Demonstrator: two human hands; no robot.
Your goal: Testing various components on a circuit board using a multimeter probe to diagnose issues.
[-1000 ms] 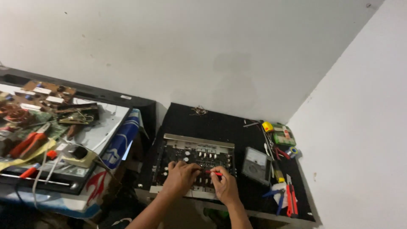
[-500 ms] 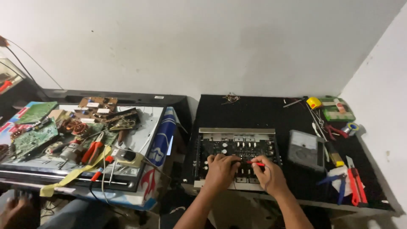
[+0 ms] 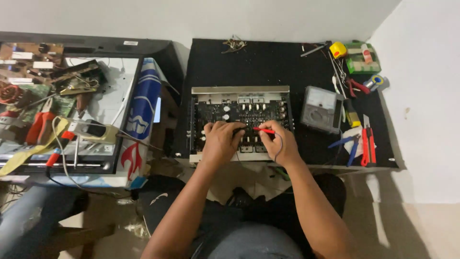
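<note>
Head view: right hand (image 3: 283, 146) fingers pinch a red probe (image 3: 264, 130) over the circuit board (image 3: 241, 112); left hand (image 3: 219, 142) seemingly grips a black one.

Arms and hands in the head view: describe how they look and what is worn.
Both forearms are bare, with no sleeves showing. The left hand and right hand wear no gloves. No watch, ring or wristband is visible on either.

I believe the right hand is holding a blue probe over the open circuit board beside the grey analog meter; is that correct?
Not quite: the head view shows the right hand holding a red probe, not blue, over the open circuit board beside the grey analog meter.
</note>
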